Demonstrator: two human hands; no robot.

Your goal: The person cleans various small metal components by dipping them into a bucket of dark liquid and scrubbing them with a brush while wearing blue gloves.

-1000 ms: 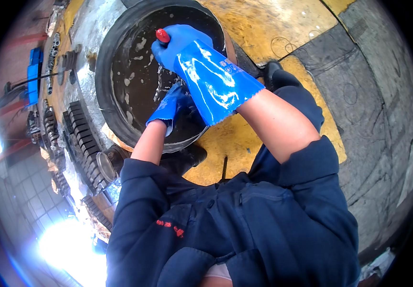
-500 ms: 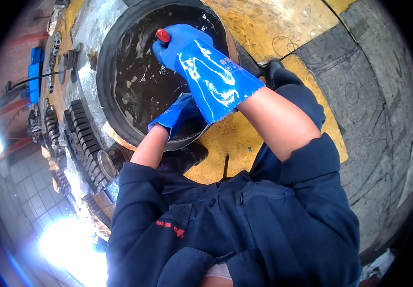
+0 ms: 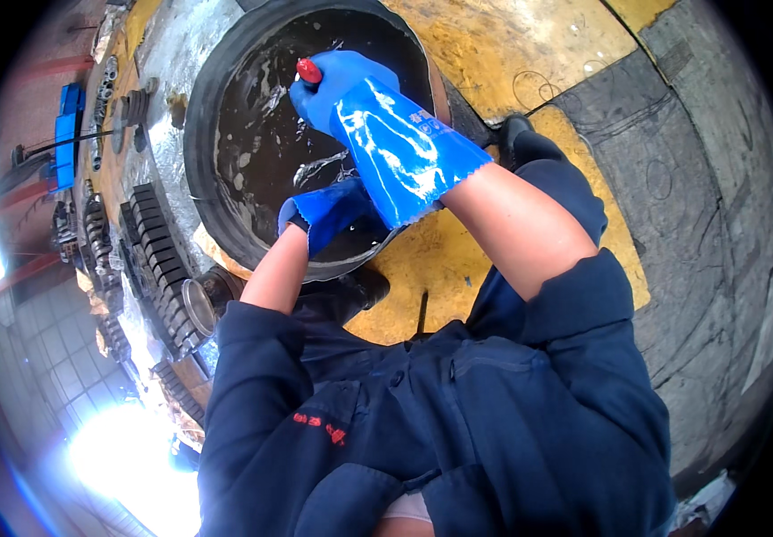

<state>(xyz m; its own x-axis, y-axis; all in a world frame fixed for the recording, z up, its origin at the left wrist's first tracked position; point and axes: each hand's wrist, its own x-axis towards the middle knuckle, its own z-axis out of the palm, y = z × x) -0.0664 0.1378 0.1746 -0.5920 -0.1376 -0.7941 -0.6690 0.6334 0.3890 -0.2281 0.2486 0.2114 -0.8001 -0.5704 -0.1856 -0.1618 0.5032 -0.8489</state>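
A large round black tub (image 3: 200, 148) stands before me, holding dark liquid (image 3: 265, 134) with floating flecks and shiny ripples. My right hand (image 3: 343, 85), in a long blue rubber glove, is closed round a red handle (image 3: 308, 71) above the tub. Only the handle's end pokes out by the thumb; what it belongs to is hidden behind the glove. Lower in the tub, my left hand wears a matching blue glove (image 3: 328, 213) and reaches to the liquid under my right forearm. Its fingers are out of sight behind the right glove's cuff.
Left of the tub lie dark ribbed metal parts (image 3: 161, 268) on a surface with shiny plastic sheeting (image 3: 167, 54). A blue box-like object (image 3: 67, 134) is farther left. Yellow floor panels (image 3: 440, 268) and dark grey mats (image 3: 664, 179) lie right. My boot (image 3: 516, 134) is beside the tub.
My right hand with the red handle has shifted slightly right and down. The left glove has turned a little and its cuff moved. The liquid's ripples and flecks have changed.
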